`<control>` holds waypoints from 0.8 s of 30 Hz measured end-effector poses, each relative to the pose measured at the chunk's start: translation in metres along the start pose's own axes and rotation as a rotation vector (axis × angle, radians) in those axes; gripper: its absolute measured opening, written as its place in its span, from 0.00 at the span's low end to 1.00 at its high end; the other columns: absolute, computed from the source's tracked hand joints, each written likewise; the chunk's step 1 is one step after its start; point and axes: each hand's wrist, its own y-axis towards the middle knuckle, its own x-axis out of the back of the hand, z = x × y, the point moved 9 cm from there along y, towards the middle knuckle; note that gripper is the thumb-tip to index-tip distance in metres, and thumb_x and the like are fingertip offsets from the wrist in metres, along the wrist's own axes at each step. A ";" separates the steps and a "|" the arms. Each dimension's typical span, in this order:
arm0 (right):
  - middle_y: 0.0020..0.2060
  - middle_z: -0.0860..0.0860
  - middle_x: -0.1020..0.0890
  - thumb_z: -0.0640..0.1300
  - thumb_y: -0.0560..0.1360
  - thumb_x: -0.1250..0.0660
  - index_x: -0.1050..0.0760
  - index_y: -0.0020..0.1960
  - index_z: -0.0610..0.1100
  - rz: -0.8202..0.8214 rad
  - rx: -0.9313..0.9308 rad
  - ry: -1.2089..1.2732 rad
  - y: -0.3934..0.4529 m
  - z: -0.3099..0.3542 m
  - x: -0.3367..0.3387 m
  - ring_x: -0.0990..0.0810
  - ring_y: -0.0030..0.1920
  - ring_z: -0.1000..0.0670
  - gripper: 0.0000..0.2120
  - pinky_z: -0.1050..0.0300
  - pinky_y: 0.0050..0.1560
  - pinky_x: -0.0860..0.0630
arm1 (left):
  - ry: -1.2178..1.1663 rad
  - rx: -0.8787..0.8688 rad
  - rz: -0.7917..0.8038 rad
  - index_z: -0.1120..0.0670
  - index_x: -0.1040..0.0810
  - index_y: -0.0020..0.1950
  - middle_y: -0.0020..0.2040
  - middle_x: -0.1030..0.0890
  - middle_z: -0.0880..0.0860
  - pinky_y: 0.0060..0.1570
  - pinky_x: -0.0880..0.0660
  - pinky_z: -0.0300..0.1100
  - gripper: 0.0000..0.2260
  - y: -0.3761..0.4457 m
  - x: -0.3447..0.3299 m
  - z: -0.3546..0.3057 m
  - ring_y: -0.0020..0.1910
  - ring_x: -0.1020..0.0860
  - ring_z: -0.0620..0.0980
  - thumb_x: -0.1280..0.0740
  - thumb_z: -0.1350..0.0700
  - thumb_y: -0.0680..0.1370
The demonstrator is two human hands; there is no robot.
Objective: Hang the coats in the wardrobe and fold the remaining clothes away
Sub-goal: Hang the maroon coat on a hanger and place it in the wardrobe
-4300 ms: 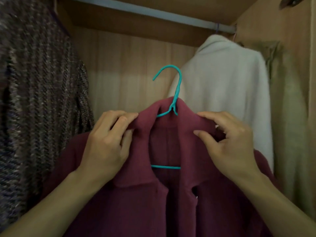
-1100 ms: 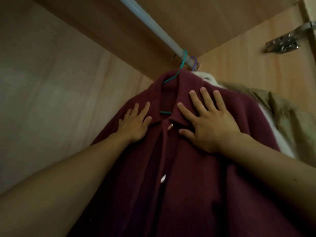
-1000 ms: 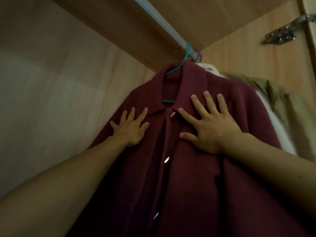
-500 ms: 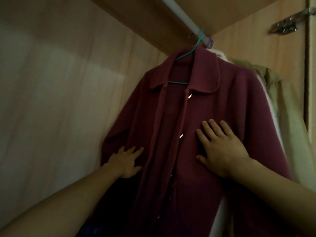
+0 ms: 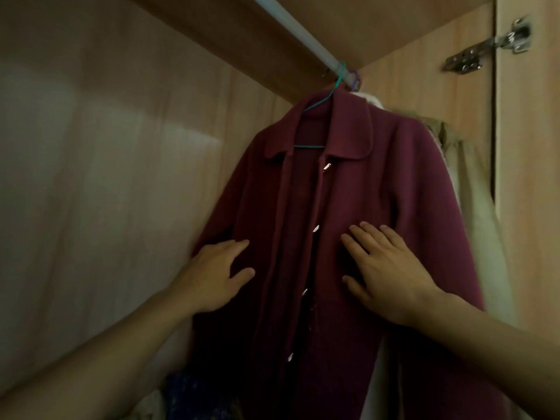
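Looked up into a wooden wardrobe (image 5: 121, 207), back panel filling nine o'clock, side wall and a metal hinge (image 5: 488, 47) at two o'clock. Ran diagonally from twelve toward one o'clock: a pale hanging rail (image 5: 300, 34) under the top shelf.

Hung at centre, already on the rail: a maroon coat (image 5: 378, 183), collar spread, front open along a line of small shiny fasteners. Pressed up against a white garment (image 5: 374, 101) and an olive one (image 5: 472, 183) behind it toward three o'clock. Lay low at six o'clock something dark blue and patterned, too dim to name.

Carried the coat on a teal hanger (image 5: 315, 104), hook over the rail at one o'clock, lower bar showing inside the neck.

Rested flat on the coat's left front panel, at about eight o'clock: the left hand (image 5: 212, 274), fingers loosely spread, gripping nothing. Rested likewise on the right panel at four o'clock: the right hand (image 5: 385, 268), palm down, fingers splayed, nothing held.

Judged the cloth soft, thick and fairly heavy, draping limp with no stiffness of its own; unlikely to slip, not fragile. Best taken at the shoulders or collar over the hanger for shifting along the rail, and at the front edges for closing or straightening.
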 end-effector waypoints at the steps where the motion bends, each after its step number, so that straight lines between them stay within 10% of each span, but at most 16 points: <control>1: 0.80 0.46 0.47 0.63 0.79 0.48 0.52 0.80 0.47 0.025 0.017 0.014 -0.006 0.004 0.000 0.53 0.80 0.46 0.36 0.48 0.78 0.58 | -0.033 0.015 0.002 0.44 0.43 0.80 0.80 0.40 0.48 0.76 0.40 0.48 0.31 -0.009 -0.006 0.000 0.77 0.40 0.50 0.40 0.37 0.80; 24: 0.79 0.46 0.48 0.62 0.79 0.42 0.52 0.80 0.48 -0.078 0.331 0.709 -0.152 0.036 0.089 0.49 0.79 0.46 0.37 0.48 0.75 0.45 | 0.323 0.284 -0.044 0.49 0.31 0.73 0.70 0.27 0.50 0.67 0.31 0.48 0.23 -0.216 0.045 -0.188 0.68 0.30 0.52 0.38 0.42 0.80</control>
